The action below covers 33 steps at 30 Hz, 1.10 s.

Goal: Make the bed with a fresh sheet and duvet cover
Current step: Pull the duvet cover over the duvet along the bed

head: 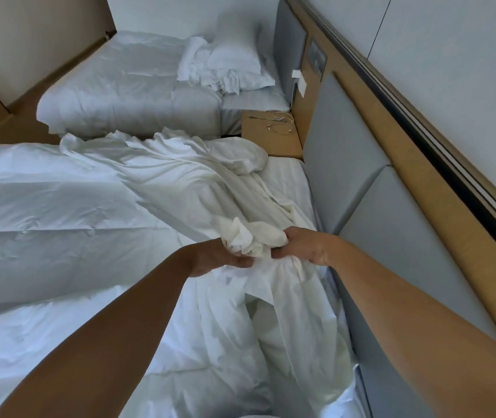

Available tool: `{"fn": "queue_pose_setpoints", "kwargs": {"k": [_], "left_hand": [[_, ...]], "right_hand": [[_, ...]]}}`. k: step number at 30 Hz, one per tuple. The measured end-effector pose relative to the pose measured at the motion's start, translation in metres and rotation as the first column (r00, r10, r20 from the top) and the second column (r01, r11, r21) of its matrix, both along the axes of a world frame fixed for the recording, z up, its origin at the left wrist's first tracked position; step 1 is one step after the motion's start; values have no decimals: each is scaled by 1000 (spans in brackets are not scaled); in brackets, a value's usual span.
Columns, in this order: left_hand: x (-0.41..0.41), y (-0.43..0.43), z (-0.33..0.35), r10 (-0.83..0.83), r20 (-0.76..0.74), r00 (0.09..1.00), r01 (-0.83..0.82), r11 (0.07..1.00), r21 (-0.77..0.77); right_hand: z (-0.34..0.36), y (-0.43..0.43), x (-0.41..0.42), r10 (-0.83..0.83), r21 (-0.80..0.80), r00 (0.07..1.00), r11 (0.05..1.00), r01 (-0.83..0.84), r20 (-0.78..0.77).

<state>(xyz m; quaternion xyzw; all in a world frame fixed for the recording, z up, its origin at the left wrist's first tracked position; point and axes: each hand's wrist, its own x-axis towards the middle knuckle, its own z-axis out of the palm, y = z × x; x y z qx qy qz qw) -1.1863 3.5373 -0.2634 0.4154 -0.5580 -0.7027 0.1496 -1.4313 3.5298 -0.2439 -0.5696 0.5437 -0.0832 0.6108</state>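
- The near bed [289, 176] fills the lower left, and its head edge is set tight against the headboard with no gap to be seen between them.
- A white quilted duvet [44, 206] is spread over the bed's left part and reaches past the left edge of the view.
- The grey padded headboard [340, 182], topped by a wooden ledge, runs along the whole right side and closes that side off.
- A cream-white cloth [186, 182] lies crumpled along the bed's head edge, from the far corner down to the near edge. It is warmer in tone than the duvet and deeply creased. Whether it is the sheet or the duvet cover cannot be told.
- A second bed [126, 86] stands beyond, with a pillow [234, 55] and loose linen heaped at its head end.
- A strip of brown floor [14, 128] is left open between the two beds.
- A wooden nightstand [270, 137] is wedged between the beds at the headboard, with thin cables [280, 123] coiled on it.
- The left hand [222, 254] is curled around a gathered bunch of the cloth, held raised above the bed near its head edge.
- The right hand [304, 245] is clenched on the same bunch, just beside the left.
- A small panel [317, 55] is set in the headboard, and any marking on it is too blurred to be read.
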Motion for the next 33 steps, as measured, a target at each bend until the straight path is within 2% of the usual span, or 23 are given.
{"fn": "queue_pose_setpoints", "kwargs": {"k": [3, 7, 8, 10, 12, 14, 17, 20, 22, 24, 27, 33], "left_hand": [[-14, 4, -2, 62, 15, 998, -60, 994, -96], [-18, -5, -1, 178, 12, 984, -172, 966, -193], [-16, -8, 2, 215, -34, 976, -217, 959, -183], [-13, -13, 7, 279, -83, 957, -290, 937, -195], [-11, -17, 11, 317, -5, 948, -307, 915, -261], [-9, -16, 10, 306, 44, 951, -285, 923, -259], [0, -9, 9, 106, 58, 993, -99, 988, -120], [4, -5, 9, -11, 210, 978, 23, 998, -54], [0, -5, 11, -3, 244, 970, 24, 997, -80], [-3, -7, 13, 102, 210, 972, -78, 989, -123], [-3, -10, 17, 232, 149, 961, -211, 966, -148], [-12, -10, 20, 181, 193, 964, -143, 970, -196]], "right_hand": [[4, -2, 12, -129, -16, 987, 991, 131, 96], [10, -2, 17, -238, -134, 969, 960, 245, 63], [11, -1, 16, -234, -131, 971, 962, 240, 54], [11, 2, 10, -156, -11, 987, 988, 156, 45], [14, 2, 6, -11, 104, 999, 995, 7, 45], [19, 1, 4, 79, 69, 997, 995, -78, -16], [22, -4, 4, -57, -48, 998, 997, 57, -7], [19, -5, 13, -136, -101, 989, 985, 141, 55], [17, -5, 21, -183, -183, 982, 965, 190, 52], [15, -6, 23, -228, -256, 972, 938, 234, 51], [14, -5, 21, -259, -282, 965, 924, 258, 35], [11, -2, 26, -302, -264, 953, 918, 294, 12]]}}
